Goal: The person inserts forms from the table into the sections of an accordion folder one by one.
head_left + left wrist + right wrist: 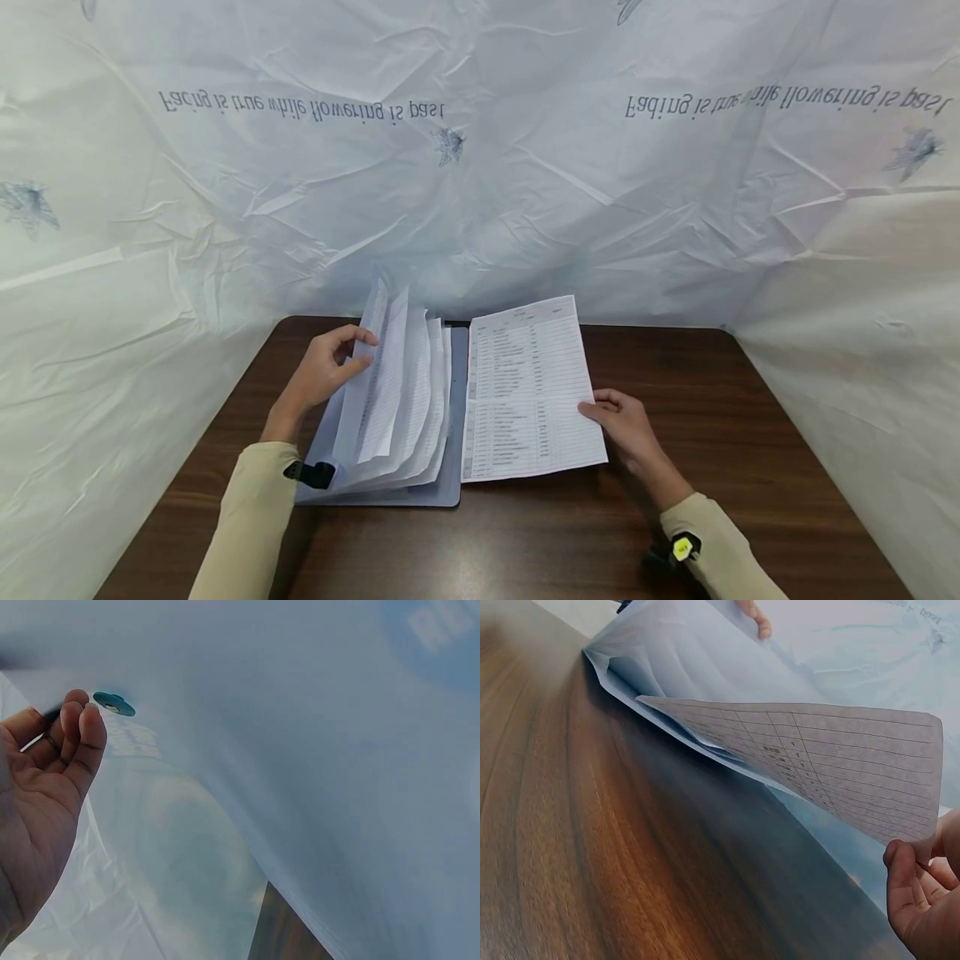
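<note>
A blue-grey plastic folder (457, 417) lies on the left part of the table with several white printed papers (408, 392) fanned upright in it. My left hand (330, 362) pinches the raised translucent flap of the folder at its outer edge. In the left wrist view the fingertips are close beside a round teal fastener (114, 703) on the flap. A printed sheet with ruled rows and columns (525, 383) stands tilted up to the right of the folder. With thumb and fingers my right hand (618, 421) grips this sheet at its right edge.
The dark brown wooden table (660, 367) extends in front and to the right. A wrinkled white sheet with printed lettering (525, 208) hangs close behind the table and along both sides.
</note>
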A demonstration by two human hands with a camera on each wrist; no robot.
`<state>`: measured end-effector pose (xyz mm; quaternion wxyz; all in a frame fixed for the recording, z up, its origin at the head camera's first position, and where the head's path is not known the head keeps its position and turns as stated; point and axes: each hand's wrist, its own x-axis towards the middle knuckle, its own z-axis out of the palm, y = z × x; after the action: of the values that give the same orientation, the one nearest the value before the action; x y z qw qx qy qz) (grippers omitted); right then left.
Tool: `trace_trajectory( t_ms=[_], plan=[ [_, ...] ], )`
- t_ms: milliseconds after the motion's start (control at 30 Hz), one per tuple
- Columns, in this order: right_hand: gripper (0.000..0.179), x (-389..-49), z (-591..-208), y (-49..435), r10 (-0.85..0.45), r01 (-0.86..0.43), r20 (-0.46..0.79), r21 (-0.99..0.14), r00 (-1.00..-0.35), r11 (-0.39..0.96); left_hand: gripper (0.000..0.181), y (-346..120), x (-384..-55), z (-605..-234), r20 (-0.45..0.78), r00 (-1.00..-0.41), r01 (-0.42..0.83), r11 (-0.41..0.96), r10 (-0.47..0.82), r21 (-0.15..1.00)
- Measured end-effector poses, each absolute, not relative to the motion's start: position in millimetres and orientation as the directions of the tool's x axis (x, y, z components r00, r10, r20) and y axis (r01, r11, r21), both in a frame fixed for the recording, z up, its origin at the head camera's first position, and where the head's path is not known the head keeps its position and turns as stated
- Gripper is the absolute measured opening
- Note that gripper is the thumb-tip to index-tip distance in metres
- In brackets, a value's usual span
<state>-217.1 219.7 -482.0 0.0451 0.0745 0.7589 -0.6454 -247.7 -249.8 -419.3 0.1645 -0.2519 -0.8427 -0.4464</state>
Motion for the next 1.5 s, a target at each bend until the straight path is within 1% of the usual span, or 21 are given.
trace_trajectory(
  t_ms=[167, 467, 700, 933, 1133, 1300, 1500],
  plan=[
    [0.038, -218.4, -484.7, 212.9, 0.038, 0.164, -0.16, -0.977, -0.986, 0.134, 0.023, -250.2, -248.6, -420.0, 0.501, -0.82, 0.57, 0.476, 0.277, 0.67],
    [0.039, -218.7, -486.5, 203.9, 0.018, 0.151, -0.15, -0.979, -0.989, 0.136, 0.021, -248.6, -247.3, -418.4, 0.502, -0.819, 0.571, 0.48, 0.278, 0.666],
    [0.037, -219.2, -486.1, 199.3, 0.014, 0.138, -0.137, -0.982, -0.99, 0.132, 0.018, -238.6, -232.7, -398.8, 0.504, -0.815, 0.577, 0.478, 0.286, 0.662],
    [0.033, -220.5, -488.1, 196.1, 0.008, 0.12, -0.12, -0.984, -0.993, 0.134, 0.021, -249.9, -248.2, -419.2, 0.516, -0.809, 0.584, 0.474, 0.281, 0.659],
    [0.035, -221.1, -487.7, 195.2, 0.006, 0.108, -0.109, -0.985, -0.994, 0.135, 0.02, -250.8, -248.9, -420.1, 0.517, -0.807, 0.589, 0.459, 0.285, 0.665],
    [0.033, -221.8, -485.2, 195.3, 0.022, 0.115, -0.113, -0.984, -0.993, 0.139, 0.019, -251.7, -249.6, -421.3, 0.518, -0.806, 0.59, 0.455, 0.286, 0.667],
    [0.036, -221.7, -483.1, 196.5, 0.012, 0.107, -0.107, -0.982, -0.994, 0.154, 0.019, -252.8, -249.8, -422.2, 0.519, -0.806, 0.591, 0.453, 0.285, 0.668]
  ],
)
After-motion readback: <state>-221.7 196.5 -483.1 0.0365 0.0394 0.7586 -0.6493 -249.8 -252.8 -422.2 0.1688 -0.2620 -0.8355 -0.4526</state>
